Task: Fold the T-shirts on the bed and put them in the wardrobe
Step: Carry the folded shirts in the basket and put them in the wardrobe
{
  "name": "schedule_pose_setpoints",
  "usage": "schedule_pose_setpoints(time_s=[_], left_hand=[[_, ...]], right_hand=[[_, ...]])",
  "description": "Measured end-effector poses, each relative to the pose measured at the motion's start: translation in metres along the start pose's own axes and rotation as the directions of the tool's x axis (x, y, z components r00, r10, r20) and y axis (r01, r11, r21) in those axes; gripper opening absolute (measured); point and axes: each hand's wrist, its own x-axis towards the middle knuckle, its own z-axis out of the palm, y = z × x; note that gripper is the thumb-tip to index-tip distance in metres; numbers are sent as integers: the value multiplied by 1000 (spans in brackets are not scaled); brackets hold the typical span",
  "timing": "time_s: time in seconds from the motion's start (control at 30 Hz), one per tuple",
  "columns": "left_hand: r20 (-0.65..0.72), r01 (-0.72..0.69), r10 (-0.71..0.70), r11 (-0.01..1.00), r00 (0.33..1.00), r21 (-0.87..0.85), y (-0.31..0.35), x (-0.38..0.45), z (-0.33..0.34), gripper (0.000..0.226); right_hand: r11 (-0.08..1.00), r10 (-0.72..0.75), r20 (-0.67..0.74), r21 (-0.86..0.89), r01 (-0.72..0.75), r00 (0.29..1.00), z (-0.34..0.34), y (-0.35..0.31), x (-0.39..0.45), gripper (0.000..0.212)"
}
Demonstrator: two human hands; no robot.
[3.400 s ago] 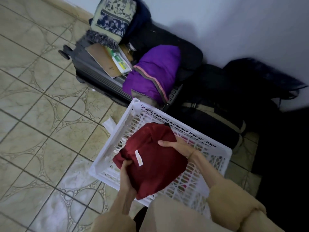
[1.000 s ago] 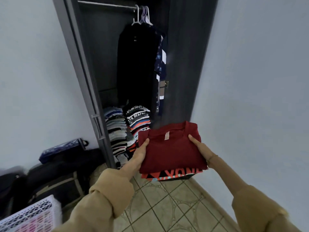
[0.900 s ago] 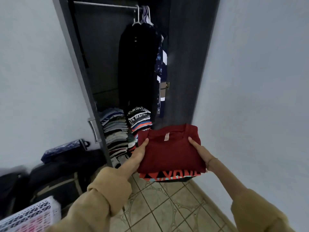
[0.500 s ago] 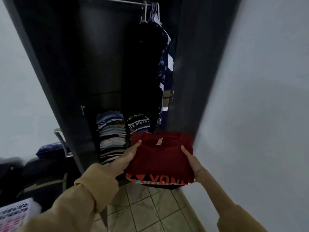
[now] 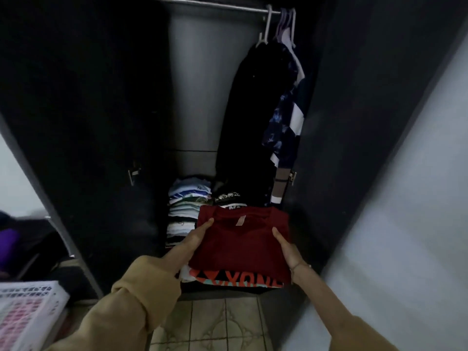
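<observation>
In the lower centre of the frame a small stack of folded T-shirts is carried between two hands in front of the open wardrobe (image 5: pixel 354 122). The top one is a dark red T-shirt (image 5: pixel 243 247) with a pale neck label near its far edge; under it shows a black T-shirt (image 5: pixel 243 281) with orange and teal print along its near edge. The left hand (image 5: pixel 195 239) lies along the left edge of the stack, thumb on top of the red cloth and fingers hidden beneath, so its grip is grasping the stack. The right hand (image 5: pixel 286 249) does the same on the right edge, thumb on top, with a thin bracelet at the wrist; both arms wear tan sleeves (image 5: pixel 136 300). The stack hangs just in front of the wardrobe's lower opening, above the tiled floor (image 5: pixel 215 323). Inside, at centre frame, two piles of folded shirts (image 5: pixel 188 206) stand side by side on the wardrobe bottom, the right pile partly hidden by the red shirt. Above them, dark garments (image 5: pixel 253 117) and a blue-and-white patterned one hang from white hangers on a metal rail (image 5: pixel 215 5) at the upper edge. A white plastic basket (image 5: pixel 27 310) shows at lower left, and a pale wall (image 5: pixel 417 198) fills the right side.
</observation>
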Motion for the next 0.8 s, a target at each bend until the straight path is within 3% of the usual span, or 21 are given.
schedule_pose_setpoints(time_s=[0.13, 0.3, 0.47, 0.63, 0.8], left_hand=[[-63, 65, -71, 993, 995, -100, 12, 21, -10, 30], [-218, 94, -121, 987, 968, -129, 34, 67, -32, 27], [-293, 75, -115, 987, 949, -144, 69, 135, -60, 37], [-337, 19, -84, 981, 938, -191, 112, 200, -84, 14], [-396, -75, 8, 985, 918, -155, 146, 266, -104, 22]], right_hand=[[998, 1, 41, -59, 1, 999, 18, -17, 50, 66], [989, 49, 86, -147, -36, 995, 54, -30, 121, 74], [988, 75, 150, -143, -53, 986, 98, -57, 202, 62], [991, 87, 208, -119, -63, 974, 138, -88, 280, 69], [990, 124, 245, -89, -106, 962, 176, -111, 357, 73]])
